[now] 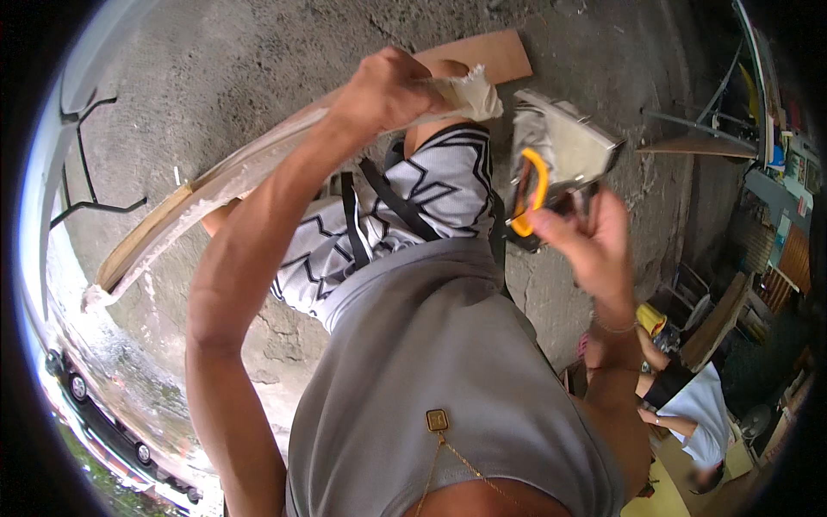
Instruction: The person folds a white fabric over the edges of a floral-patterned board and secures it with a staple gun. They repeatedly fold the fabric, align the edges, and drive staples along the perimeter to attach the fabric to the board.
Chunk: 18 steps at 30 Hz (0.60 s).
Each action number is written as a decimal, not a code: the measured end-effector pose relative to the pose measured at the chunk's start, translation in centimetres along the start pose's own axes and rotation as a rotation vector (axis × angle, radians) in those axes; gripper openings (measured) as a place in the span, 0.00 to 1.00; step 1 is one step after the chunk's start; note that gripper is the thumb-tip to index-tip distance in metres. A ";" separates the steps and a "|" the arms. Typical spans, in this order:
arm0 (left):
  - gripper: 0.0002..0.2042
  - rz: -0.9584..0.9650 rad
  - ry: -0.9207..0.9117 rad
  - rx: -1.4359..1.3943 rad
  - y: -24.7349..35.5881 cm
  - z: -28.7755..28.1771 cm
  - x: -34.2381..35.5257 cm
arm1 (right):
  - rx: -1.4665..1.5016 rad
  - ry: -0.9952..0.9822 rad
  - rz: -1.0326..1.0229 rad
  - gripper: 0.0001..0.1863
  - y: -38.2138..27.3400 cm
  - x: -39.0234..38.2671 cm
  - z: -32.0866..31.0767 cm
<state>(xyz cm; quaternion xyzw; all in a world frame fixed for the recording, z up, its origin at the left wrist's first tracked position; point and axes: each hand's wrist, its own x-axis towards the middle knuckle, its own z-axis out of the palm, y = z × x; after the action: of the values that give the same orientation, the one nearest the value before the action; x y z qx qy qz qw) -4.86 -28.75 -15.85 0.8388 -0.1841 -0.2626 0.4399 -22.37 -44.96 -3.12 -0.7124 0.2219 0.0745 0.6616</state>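
Observation:
My left hand (396,90) is closed on a long, narrow wooden strip (159,220) near one end, held slantwise across my legs. Whitish, ragged material (472,95) runs along its edge and bunches at the upper end. My right hand (590,233) grips a metal tool (568,142) with a grey body and an orange handle, held just right of that end; what exactly the tool is, I cannot make out. A flat light-brown board (508,56) lies on the concrete beyond my left hand.
Rough concrete floor (215,77) surrounds me. Black bent metal bars (90,205) stand at the left, with cars (99,401) outside lower down. At the right are metal frames (706,121) and stacked planks (724,314). Another person (693,405) in a light blue shirt is at lower right.

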 end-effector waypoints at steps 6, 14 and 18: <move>0.19 -0.011 -0.107 -0.012 0.6 -0.7 0.9 | -0.307 0.019 0.006 0.17 4.6 -0.3 2.2; 0.20 -0.077 -0.227 -0.034 2.5 -1.4 0.6 | -0.366 0.016 0.015 0.14 4.4 0.9 4.2; 0.16 -0.081 -0.280 -0.033 3.0 -1.2 0.2 | -0.386 -0.005 0.041 0.16 4.8 0.9 4.2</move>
<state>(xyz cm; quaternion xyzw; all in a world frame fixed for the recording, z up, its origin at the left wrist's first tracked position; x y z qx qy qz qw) -4.25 -29.74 -12.87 0.7933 -0.2052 -0.3976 0.4128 -22.77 -41.22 -8.34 -0.8212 0.2165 0.1308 0.5115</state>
